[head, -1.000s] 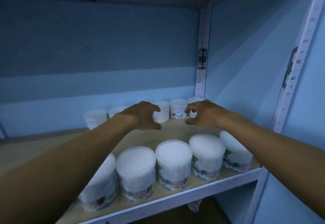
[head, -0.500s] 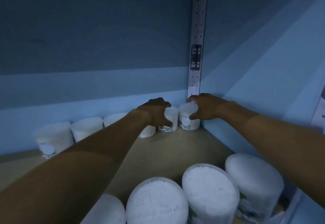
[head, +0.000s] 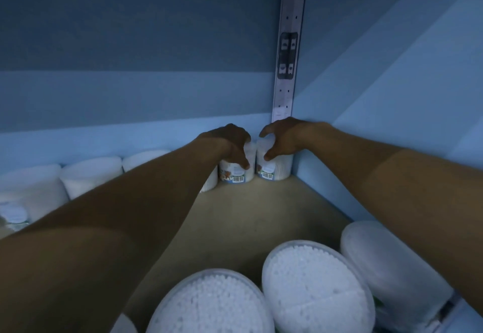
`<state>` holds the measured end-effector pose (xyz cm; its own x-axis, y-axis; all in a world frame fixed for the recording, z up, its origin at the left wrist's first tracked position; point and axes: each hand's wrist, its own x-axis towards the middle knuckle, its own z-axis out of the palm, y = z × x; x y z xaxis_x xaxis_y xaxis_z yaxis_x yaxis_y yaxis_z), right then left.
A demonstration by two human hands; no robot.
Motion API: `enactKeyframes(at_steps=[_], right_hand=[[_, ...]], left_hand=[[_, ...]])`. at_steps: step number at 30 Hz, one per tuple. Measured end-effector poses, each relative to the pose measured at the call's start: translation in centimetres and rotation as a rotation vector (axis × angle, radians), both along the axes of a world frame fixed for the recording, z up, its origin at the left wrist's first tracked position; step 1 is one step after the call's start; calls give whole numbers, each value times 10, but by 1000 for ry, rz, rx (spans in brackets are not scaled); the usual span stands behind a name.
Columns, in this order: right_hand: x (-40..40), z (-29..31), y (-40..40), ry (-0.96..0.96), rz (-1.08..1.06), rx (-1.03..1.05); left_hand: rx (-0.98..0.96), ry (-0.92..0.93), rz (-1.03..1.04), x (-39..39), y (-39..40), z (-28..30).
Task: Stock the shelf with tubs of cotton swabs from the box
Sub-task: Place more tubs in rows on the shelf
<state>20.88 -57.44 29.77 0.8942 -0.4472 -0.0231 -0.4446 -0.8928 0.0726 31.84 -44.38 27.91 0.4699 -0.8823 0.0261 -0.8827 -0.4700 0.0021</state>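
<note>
I am watching both hands reaching to the shelf's back corner beside the perforated upright [head: 287, 45]: the left hand [head: 230, 142] is gripping one tub [head: 237, 173], the right hand [head: 285, 136] gripping the corner tub [head: 277, 168].

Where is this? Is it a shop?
Probably a shop or stockroom: rows of identical barcoded white plastic tubs of cotton swabs line a beige shelf board, held by a perforated grey metal upright.
</note>
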Motion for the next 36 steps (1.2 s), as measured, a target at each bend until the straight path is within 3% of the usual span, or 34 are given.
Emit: enactKeyframes(at_steps=[21,36], right_hand=[[-41,7,24,-3,32,39],[-99,10,63,-10,25,130]], left_hand=[[64,-64,-10,-43,26,13],[64,5,5,-96,65,18]])
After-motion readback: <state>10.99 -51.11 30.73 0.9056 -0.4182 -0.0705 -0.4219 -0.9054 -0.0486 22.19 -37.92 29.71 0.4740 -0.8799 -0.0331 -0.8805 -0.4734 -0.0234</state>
